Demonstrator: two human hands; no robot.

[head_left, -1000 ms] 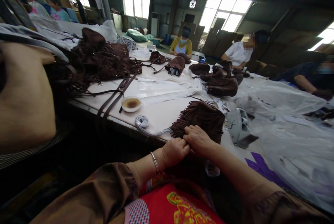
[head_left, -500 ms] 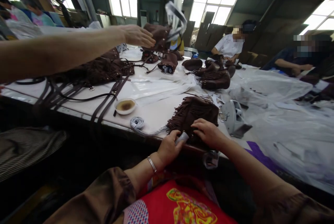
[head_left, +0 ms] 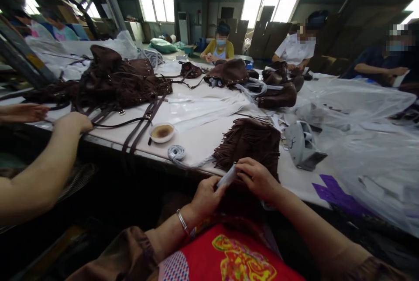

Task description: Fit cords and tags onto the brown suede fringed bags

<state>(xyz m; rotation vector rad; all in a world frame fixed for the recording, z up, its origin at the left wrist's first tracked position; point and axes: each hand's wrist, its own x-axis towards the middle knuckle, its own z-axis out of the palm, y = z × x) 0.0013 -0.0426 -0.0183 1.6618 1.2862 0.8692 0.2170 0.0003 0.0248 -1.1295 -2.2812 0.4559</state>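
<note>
A dark brown fringed bag (head_left: 253,141) lies on the table edge in front of me. My left hand (head_left: 207,197) is closed around a pale grey, tube-like wrapped piece (head_left: 226,178) at the bag's near side; what is inside the wrapping cannot be made out. At its upper end, the fingers of my right hand (head_left: 258,179) pinch the piece's tip. A grey wrapped strip runs left from the bag to a flat coil (head_left: 176,153) on the table.
Left of the coil stands a white bowl (head_left: 162,132) of brownish stuff. A tape dispenser (head_left: 303,145) and plastic sheeting (head_left: 366,150) lie to the right. Brown bags (head_left: 121,80) are heaped at left, near a co-worker's hands (head_left: 72,123). Other people sit across the table.
My right hand has moved from the bag to the tip of the wrapped piece. A co-worker's arm has drawn back left, and the bag it was tossing now lies farther back on the table.
</note>
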